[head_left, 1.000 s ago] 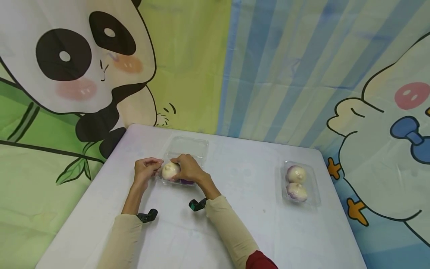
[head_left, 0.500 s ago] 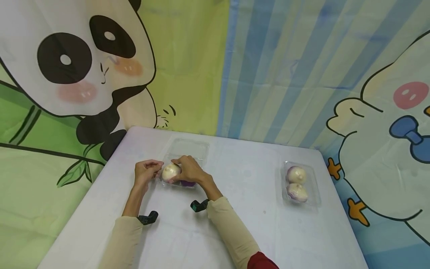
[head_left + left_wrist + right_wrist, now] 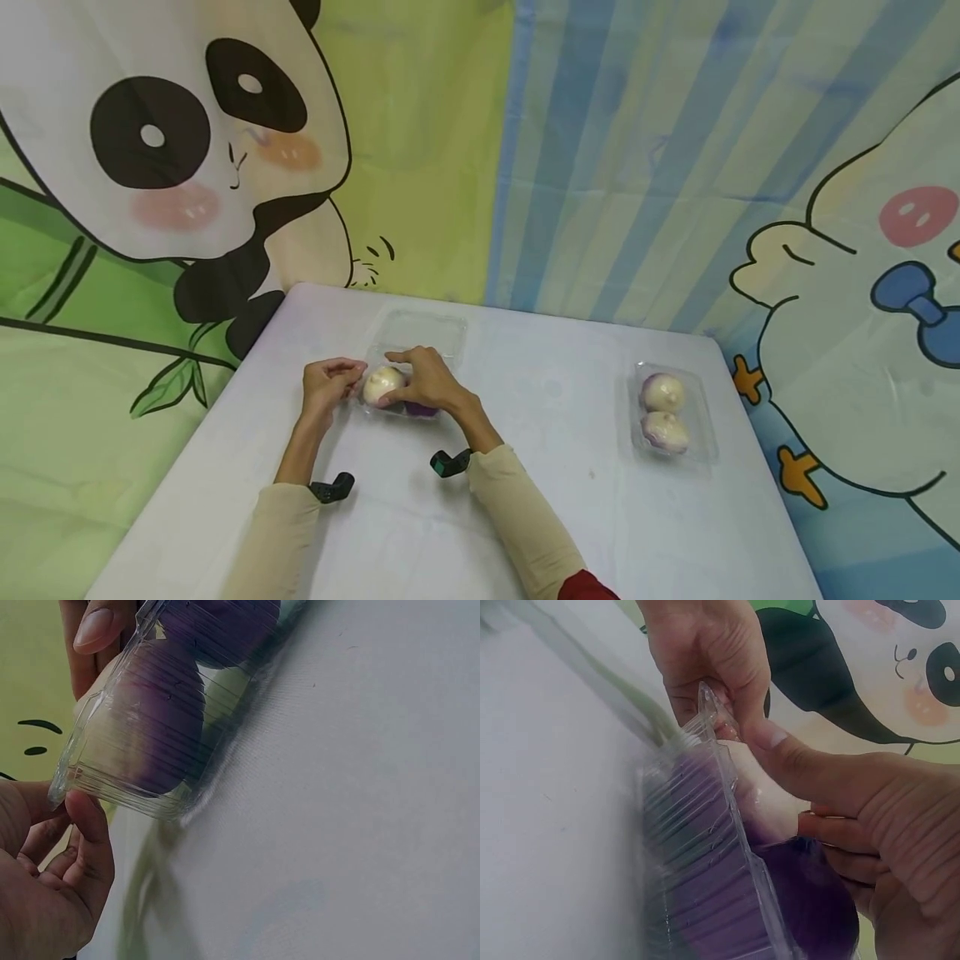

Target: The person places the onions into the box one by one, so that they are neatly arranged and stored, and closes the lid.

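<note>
At the table's back left stands a clear plastic clamshell box (image 3: 124, 796), its lid (image 3: 426, 327) laid open toward the back. Inside sits a turnip (image 3: 383, 383), cream white above and purple below. Beside it a second, deep purple one (image 3: 802, 896) is partly covered by the right hand in the head view. My left hand (image 3: 327, 385) pinches the box's left corner between thumb and fingers. My right hand (image 3: 433, 382) grips the white-topped turnip from the right, thumb at its near side and fingers at its far side.
Another clear plastic box (image 3: 696, 417) with two white-and-purple turnips (image 3: 664, 410) stands at the right of the white table (image 3: 540, 492). Behind the table hangs a printed cloth (image 3: 420, 167) with a panda and stripes. A black wrist camera (image 3: 452, 463) sits on each forearm.
Both hands stay at the left box. The right hand's index finger has lifted slightly off the turnip's far side. The view has shifted a little.
</note>
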{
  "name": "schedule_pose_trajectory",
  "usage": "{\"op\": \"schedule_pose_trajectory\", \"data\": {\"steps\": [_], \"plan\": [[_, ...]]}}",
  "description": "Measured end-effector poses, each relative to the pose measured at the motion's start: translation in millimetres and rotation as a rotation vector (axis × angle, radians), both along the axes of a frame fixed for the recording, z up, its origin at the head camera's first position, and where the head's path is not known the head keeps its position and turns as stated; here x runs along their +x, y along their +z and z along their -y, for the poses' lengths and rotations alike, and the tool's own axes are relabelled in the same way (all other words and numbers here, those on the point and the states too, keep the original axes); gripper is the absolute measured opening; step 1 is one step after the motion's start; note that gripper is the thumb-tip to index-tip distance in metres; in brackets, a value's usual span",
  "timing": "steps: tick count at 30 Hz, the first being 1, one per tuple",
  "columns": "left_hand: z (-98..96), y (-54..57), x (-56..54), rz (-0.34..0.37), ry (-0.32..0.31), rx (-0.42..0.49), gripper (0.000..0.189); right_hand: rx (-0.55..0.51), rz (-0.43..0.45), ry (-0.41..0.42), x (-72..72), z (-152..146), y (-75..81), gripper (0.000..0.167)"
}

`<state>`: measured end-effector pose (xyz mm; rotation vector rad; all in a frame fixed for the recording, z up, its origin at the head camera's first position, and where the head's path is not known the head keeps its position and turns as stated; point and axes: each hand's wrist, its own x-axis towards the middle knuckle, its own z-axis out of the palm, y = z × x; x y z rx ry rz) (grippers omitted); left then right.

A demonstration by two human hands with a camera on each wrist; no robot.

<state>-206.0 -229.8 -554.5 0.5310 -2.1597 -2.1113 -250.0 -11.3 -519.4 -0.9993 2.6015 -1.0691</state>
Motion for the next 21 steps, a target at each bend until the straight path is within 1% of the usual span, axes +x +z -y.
{"op": "schedule_pose_trajectory", "data": {"steps": [5,7,14,18,21], "plan": [[-1.0,-2.3,0.4,-0.01,0.007,-0.018,0.026,-0.076,-0.015,-0.011,-0.3,-3.7,0.9,0.083],[-1.8,-2.7,0.4,-0.016,0.0,-0.02,0.028,-0.109,-0.014,-0.02,-0.6,-6.1,2.5,0.081],[-2.2,-1.8,0.5,-0.008,0.001,-0.024,0.032,-0.26,0.002,-0.037,-2.0,-17.1,6.6,0.073],[-1.0,1.1,-0.2,0.011,-0.01,0.007,0.031,-0.351,0.019,-0.101,-3.9,-23.8,6.6,0.074],[-1.0,7.1,0.3,0.023,-0.023,0.035,0.029,-0.431,0.027,-0.193,-6.0,-29.1,6.6,0.072]]}}
